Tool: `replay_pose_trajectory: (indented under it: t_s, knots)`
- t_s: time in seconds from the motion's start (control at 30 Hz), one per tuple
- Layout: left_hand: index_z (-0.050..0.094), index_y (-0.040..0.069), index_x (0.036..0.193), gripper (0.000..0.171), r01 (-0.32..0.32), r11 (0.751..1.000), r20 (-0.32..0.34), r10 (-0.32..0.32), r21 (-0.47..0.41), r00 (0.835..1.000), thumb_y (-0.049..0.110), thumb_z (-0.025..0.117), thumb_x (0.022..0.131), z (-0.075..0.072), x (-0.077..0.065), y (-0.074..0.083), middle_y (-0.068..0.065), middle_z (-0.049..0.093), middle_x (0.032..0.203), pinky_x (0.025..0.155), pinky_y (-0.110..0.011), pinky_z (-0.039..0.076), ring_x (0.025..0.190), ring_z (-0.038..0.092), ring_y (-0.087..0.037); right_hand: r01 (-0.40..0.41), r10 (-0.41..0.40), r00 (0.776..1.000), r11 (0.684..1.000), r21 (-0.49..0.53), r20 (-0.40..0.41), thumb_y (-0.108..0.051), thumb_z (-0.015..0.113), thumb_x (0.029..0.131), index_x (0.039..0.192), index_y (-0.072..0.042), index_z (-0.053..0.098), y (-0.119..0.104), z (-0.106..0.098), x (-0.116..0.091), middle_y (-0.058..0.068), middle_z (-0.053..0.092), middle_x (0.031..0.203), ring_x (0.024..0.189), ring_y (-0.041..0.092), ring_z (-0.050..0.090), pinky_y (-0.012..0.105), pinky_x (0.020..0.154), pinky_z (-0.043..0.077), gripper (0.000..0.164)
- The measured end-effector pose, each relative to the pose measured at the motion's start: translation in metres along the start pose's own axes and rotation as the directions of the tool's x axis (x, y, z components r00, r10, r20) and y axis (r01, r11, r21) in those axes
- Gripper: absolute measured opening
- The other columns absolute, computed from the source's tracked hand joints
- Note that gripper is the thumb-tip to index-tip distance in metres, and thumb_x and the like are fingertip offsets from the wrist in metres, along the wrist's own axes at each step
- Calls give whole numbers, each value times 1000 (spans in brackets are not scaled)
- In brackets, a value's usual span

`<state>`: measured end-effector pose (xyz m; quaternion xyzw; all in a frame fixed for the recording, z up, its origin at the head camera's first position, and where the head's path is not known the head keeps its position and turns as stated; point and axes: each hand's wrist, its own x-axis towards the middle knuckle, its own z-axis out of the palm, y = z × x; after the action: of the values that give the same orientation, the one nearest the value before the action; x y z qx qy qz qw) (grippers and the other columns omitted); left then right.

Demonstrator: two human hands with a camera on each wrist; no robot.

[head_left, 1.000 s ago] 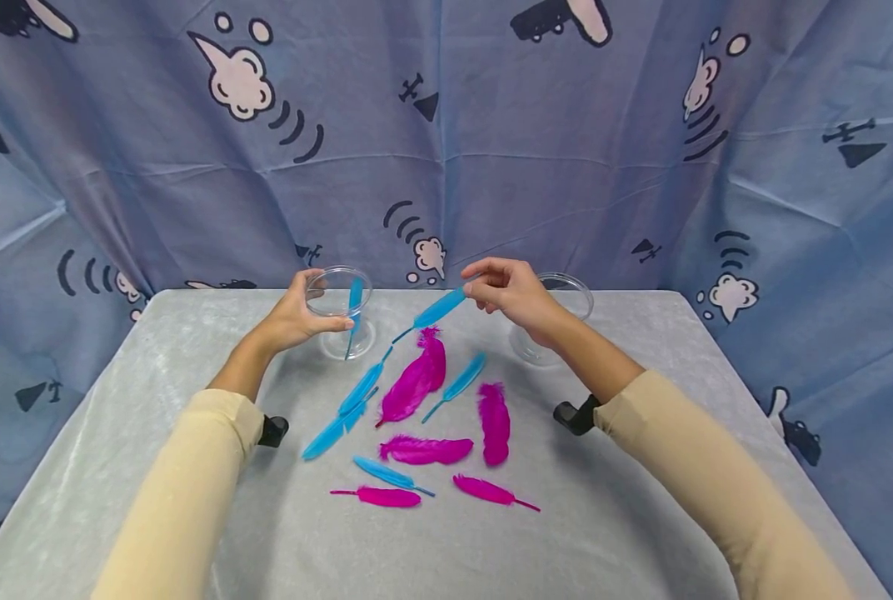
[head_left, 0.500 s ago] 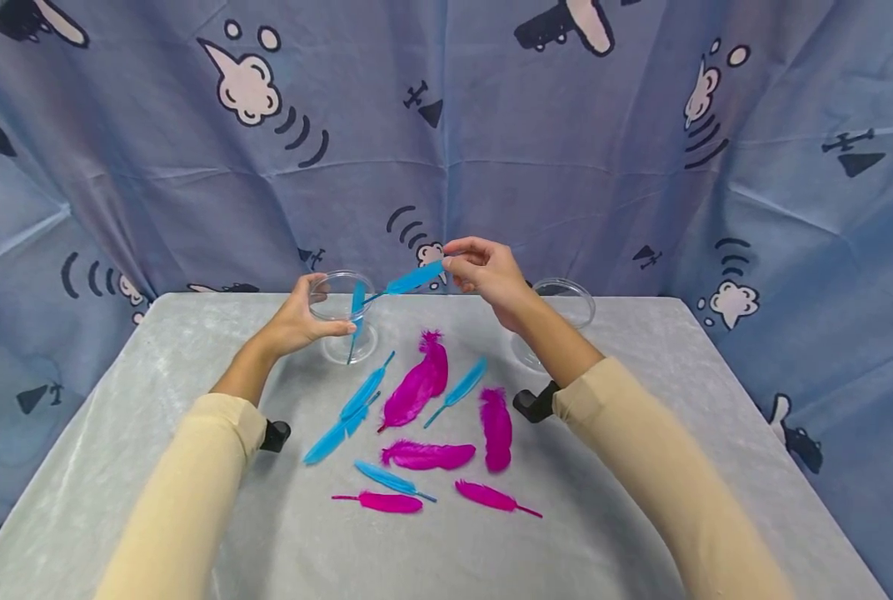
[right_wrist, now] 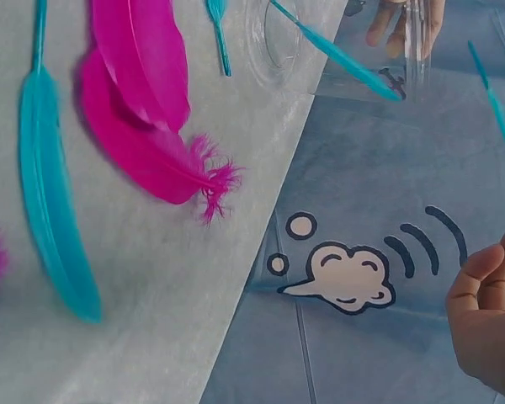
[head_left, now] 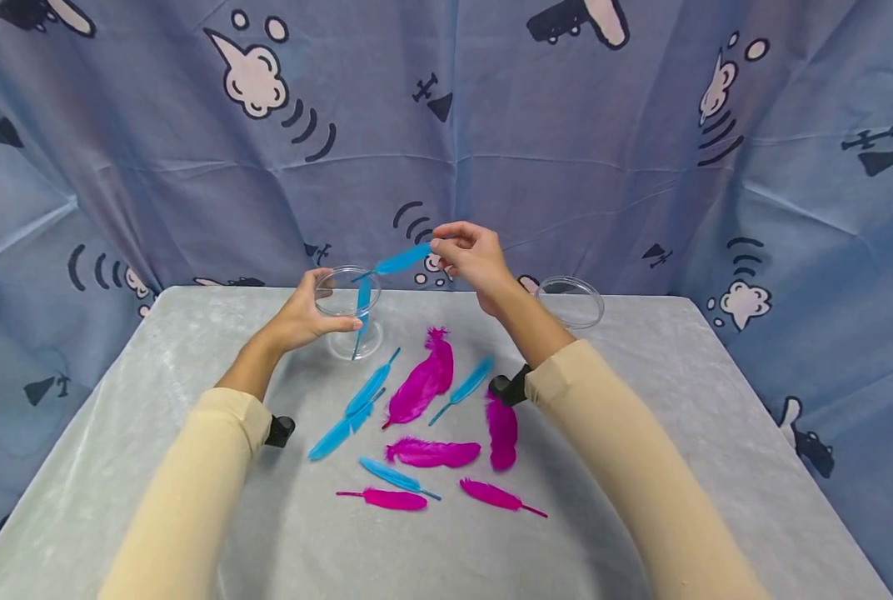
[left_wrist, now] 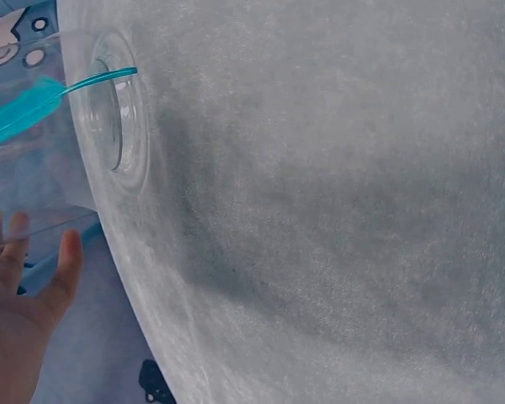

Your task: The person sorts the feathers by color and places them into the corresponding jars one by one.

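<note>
A clear plastic cup stands upright at the back left of the table, one blue feather leaning inside it. My left hand holds this cup near its rim, thumb in front and fingers behind. Between thumb and fingertips, my right hand pinches the vane end of another blue feather. That feather's quill points left, over the cup's mouth. In the right wrist view, only part of the right hand shows, at the right edge. The left wrist view shows the quill of the feather down at the cup's base.
A second clear cup stands at the back right, partly behind my right forearm. Several magenta feathers and blue feathers lie on the grey cloth-covered table. A patterned blue curtain hangs right behind the table.
My right hand has moved left and up with the pinched blue feather, bringing its quill from above the table to the cup's mouth. The left hand stays at the cup.
</note>
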<state>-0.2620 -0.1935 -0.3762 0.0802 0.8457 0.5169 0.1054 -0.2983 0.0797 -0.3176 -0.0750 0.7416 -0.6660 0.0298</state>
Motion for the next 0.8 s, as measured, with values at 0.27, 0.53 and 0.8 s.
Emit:
replay_pose_trajectory:
  t_s: [0.27, 0.53, 0.8]
  knots:
    - [4, 8, 157, 109, -28, 999, -16, 29, 22, 999, 27, 83, 83, 0, 12, -22, -20, 19, 161, 112, -59, 31, 148, 22, -36, 8, -8, 1000, 1000, 3, -5, -11, 66, 96, 118, 0, 65, 4, 17, 4, 2, 65, 80, 67, 14, 62, 24, 66, 51, 24]
    - [4, 7, 156, 107, -24, 1000, -18, 24, 20, 1000, 26, 81, 85, 1, 11, -19, -21, 19, 161, 112, -58, 31, 147, 22, -37, 27, -26, 999, 998, -53, 29, -8, 65, 96, 112, -3, 66, 14, 33, 2, 3, 64, 82, 69, 18, 59, 27, 72, 51, 16]
    - [4, 5, 156, 107, -22, 999, -22, 23, 33, 1000, 26, 81, 85, 1, 12, -18, -22, 20, 160, 111, -58, 33, 146, 23, -38, 91, -79, 994, 983, -160, 78, -5, 66, 95, 110, 1, 66, 21, 50, 2, 16, 68, 91, 75, 28, 62, 29, 73, 53, 16]
